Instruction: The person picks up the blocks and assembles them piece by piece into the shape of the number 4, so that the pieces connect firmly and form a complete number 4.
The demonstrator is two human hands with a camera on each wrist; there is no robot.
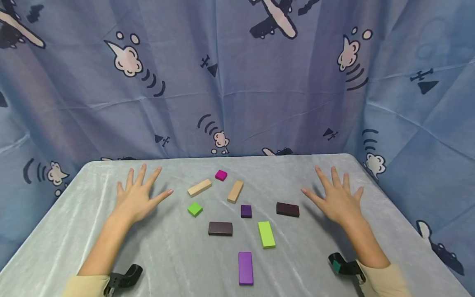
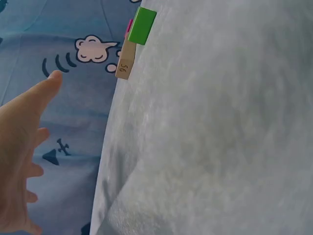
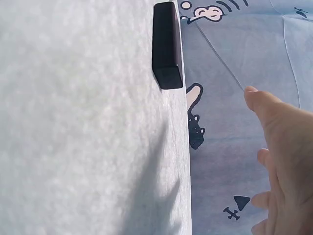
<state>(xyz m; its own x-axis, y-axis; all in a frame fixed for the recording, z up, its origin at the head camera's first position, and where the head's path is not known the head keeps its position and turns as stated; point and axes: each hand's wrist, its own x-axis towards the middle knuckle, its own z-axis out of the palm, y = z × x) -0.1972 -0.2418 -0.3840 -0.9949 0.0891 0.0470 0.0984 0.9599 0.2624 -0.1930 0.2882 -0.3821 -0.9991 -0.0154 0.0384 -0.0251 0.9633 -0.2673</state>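
Fingers spread, my left hand point(image 1: 134, 199) hovers over the left part of the table and holds nothing. Nearest to it are a green block point(image 1: 194, 209) and a pale wooden block point(image 1: 199, 187); in the left wrist view the green block point(image 2: 142, 26) appears beside a wooden block point(image 2: 125, 59) marked with a number. On the other side my right hand point(image 1: 339, 202) is likewise spread and holds nothing. A dark brown block point(image 1: 287, 209) lies closest to it, also seen as a dark block point(image 3: 166, 46) in the right wrist view.
Between the hands lie a magenta cube point(image 1: 221, 175), another wooden block point(image 1: 235, 192), a dark purple block point(image 1: 246, 211), a second brown block point(image 1: 220, 229), a lime block point(image 1: 266, 235) and a long purple block point(image 1: 245, 268). A blue patterned curtain point(image 1: 252, 115) hangs behind the grey cloth-covered table point(image 1: 178, 264).
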